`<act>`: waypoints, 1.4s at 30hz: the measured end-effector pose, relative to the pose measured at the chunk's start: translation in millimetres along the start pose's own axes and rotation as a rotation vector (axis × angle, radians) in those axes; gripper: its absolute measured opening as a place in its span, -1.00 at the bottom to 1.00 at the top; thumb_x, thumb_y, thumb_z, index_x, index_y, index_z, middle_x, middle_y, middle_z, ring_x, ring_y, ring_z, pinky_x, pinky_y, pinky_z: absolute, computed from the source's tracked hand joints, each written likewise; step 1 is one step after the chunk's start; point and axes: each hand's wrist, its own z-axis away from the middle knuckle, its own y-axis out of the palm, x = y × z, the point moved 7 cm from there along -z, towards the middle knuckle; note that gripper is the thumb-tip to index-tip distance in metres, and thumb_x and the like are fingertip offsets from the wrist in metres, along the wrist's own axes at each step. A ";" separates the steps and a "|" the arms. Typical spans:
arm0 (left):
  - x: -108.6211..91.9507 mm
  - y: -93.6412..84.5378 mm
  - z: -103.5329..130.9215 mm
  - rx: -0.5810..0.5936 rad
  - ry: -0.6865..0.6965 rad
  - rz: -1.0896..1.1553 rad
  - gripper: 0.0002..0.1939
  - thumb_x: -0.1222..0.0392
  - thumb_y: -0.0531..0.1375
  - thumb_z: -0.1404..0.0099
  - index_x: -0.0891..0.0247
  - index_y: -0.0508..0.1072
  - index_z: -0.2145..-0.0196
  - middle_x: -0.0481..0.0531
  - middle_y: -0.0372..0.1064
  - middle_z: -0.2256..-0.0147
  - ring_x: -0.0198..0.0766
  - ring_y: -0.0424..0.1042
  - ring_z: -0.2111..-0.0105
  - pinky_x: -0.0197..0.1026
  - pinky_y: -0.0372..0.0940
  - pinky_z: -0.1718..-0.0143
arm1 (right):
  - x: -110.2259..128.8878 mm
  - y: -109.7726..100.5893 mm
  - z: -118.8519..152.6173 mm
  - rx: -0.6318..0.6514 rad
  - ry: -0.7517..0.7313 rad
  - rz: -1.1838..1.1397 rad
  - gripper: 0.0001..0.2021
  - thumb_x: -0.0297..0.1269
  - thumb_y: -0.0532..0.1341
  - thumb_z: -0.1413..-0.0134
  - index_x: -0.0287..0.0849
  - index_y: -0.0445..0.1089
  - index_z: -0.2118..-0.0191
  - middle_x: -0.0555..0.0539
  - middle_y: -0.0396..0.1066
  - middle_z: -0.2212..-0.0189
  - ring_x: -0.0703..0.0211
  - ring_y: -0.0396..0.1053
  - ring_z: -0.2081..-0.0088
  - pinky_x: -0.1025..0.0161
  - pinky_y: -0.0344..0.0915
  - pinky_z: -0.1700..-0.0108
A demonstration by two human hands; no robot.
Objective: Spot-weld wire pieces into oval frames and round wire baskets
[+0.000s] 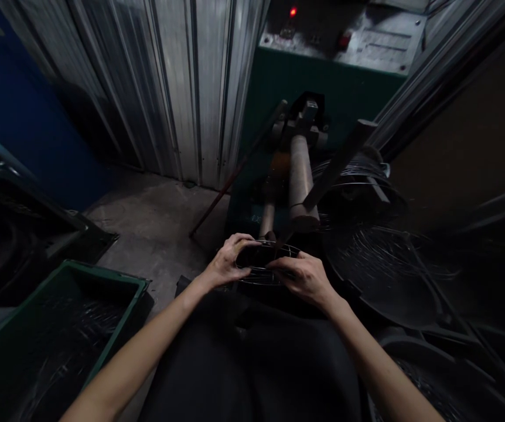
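Note:
Between my two hands is a round wire frame [259, 270], made of thin metal wire rings joined by short cross wires. My left hand [229, 262] grips its left side, thumb below and fingers along the upper rim. On the right side, my right hand [306, 274] is closed on the wire, with thumb and fingertips pinched toward the middle. The frame sits just in front of the ends of a machine's thick metal arm [300, 170] and thinner lower rod [268, 220]. Dimness hides whether the frame touches them.
The green machine [274, 76] bears a control panel [384, 44] with a lit red lamp [293, 12]. A green crate [140, 287] of wire pieces stands at left. On the right are a wire coil [358, 167] and a dark round tray [393, 308] with wires. A slanted rod [230, 179] leans nearby.

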 end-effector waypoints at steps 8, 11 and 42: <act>4.9 0.6 -3.8 0.001 0.011 0.010 -0.45 0.39 0.24 -0.03 0.18 0.31 -0.02 0.12 0.23 0.03 -0.11 0.30 -0.02 -0.04 0.28 -0.05 | -2.6 -0.5 1.4 -0.021 -0.003 0.000 -0.87 -0.35 0.17 -0.14 -0.08 0.47 0.26 0.08 0.56 0.40 0.35 0.42 0.47 0.30 0.08 0.39; 3.9 -0.8 -5.1 0.007 0.018 0.021 -0.44 0.39 0.24 -0.03 0.18 0.31 -0.02 0.11 0.23 0.02 -0.12 0.30 -0.02 -0.05 0.29 -0.05 | -3.9 1.8 1.2 -0.033 0.000 0.015 -0.86 -0.33 0.17 -0.14 -0.07 0.48 0.26 0.07 0.56 0.41 0.34 0.41 0.48 0.31 0.09 0.39; -24.6 16.0 66.2 -0.041 -0.245 0.136 -0.43 0.25 0.30 -0.06 0.16 0.32 -0.05 0.02 0.32 0.14 -0.23 0.39 0.14 -0.14 0.34 0.08 | -25.8 -4.7 439.8 0.194 1.448 0.123 -0.79 -0.02 0.03 0.22 0.05 0.32 0.59 -0.15 0.45 0.62 -0.19 0.42 0.56 -0.03 0.35 0.44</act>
